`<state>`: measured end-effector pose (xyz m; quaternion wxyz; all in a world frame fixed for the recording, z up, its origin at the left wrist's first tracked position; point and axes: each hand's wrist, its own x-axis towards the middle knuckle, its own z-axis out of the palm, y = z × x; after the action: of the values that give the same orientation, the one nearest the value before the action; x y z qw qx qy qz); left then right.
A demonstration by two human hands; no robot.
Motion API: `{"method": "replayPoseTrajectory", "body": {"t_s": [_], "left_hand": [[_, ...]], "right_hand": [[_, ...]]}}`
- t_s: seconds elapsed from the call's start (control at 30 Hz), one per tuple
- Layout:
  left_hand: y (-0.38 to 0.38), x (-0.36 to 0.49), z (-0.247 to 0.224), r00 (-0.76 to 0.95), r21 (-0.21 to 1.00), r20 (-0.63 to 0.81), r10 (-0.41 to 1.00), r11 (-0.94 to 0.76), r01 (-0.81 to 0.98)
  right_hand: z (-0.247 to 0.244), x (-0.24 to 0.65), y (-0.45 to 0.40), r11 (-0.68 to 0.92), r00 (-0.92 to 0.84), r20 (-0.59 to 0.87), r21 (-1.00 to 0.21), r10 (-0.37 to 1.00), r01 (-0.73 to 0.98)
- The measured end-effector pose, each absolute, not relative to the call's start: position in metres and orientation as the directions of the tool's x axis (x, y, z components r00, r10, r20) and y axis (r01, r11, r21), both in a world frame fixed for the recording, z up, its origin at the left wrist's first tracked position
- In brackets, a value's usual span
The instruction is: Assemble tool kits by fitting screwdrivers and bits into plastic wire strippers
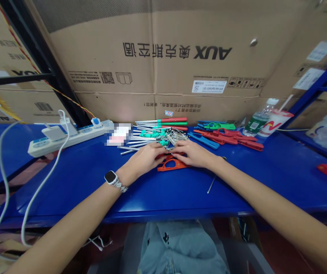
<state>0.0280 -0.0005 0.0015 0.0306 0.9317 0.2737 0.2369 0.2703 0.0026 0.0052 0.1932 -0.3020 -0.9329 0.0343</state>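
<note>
On the blue table, my left hand [149,156] and my right hand [193,153] meet with bent fingertips almost touching. Both look closed in a pinch, but whatever is between the fingers is too small to make out. Just under the fingertips lies an orange plastic shell with an oval opening [172,164], close to both hands. Beyond them is a heap of small metal parts [177,135], with turquoise plastic pieces [153,133] to its left. Several thin metal rods [135,144] spread out beside my left hand.
Red plastic shells [232,137] and a blue shell [205,140] lie to the right, before a bottle [256,120] and a cup with a straw [274,121]. A white power strip [66,139] is at left. A large carton [157,76] stands behind. A thin metal piece [211,185] lies near my right forearm.
</note>
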Motion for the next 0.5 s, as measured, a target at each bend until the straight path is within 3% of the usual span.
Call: {"method": "replayPoseTrajectory", "body": {"t_s": [0.3, 0.5], "left_hand": [[-0.0043, 0.0354, -0.0007, 0.666, 0.218, 0.41, 0.623, -0.776, 0.592], [0.0008, 0.0336, -0.0045, 0.691, 0.158, 0.439, 0.575, -0.806, 0.57]], "right_hand": [[0.0049, 0.268, -0.0034, 0.805, -0.733, 0.342, -0.159, 0.589, 0.572], [0.0044, 0.2647, -0.0063, 0.8, -0.733, 0.328, -0.153, 0.595, 0.581]]}}
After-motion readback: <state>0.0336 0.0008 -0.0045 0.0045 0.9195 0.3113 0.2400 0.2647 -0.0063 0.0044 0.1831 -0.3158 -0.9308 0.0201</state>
